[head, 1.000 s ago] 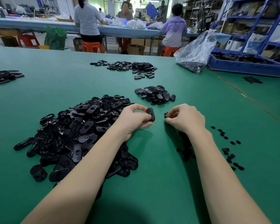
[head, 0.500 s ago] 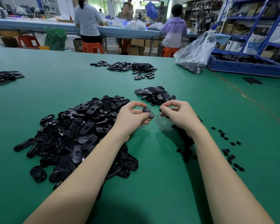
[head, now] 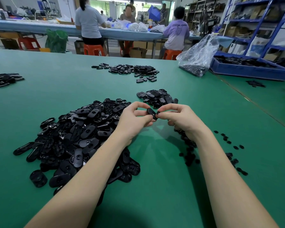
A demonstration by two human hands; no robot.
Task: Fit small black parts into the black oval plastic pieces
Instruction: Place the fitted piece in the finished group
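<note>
Two hands meet above the green bench (head: pixel 155 186), raised clear of its surface. Left hand (head: pixel 135 120): thumb and forefinger pinch one black oval piece (head: pixel 152 113), held tilted. Right hand (head: pixel 179 117): fingertips pinch a small black part (head: pixel 158 113) touching the oval piece's right end; whether it is seated cannot be told. Large heap of oval pieces (head: pixel 75 137): on the bench under and left of the left forearm. Smaller heap of oval pieces (head: pixel 158 97): just beyond the hands. Loose small parts (head: pixel 229 150): scattered beside and under the right forearm. Clear plastic bag (head: pixel 197 56) and blue tray (head: pixel 250 69): far right of the bench. Further oval pieces (head: pixel 131 70): far centre.
</note>
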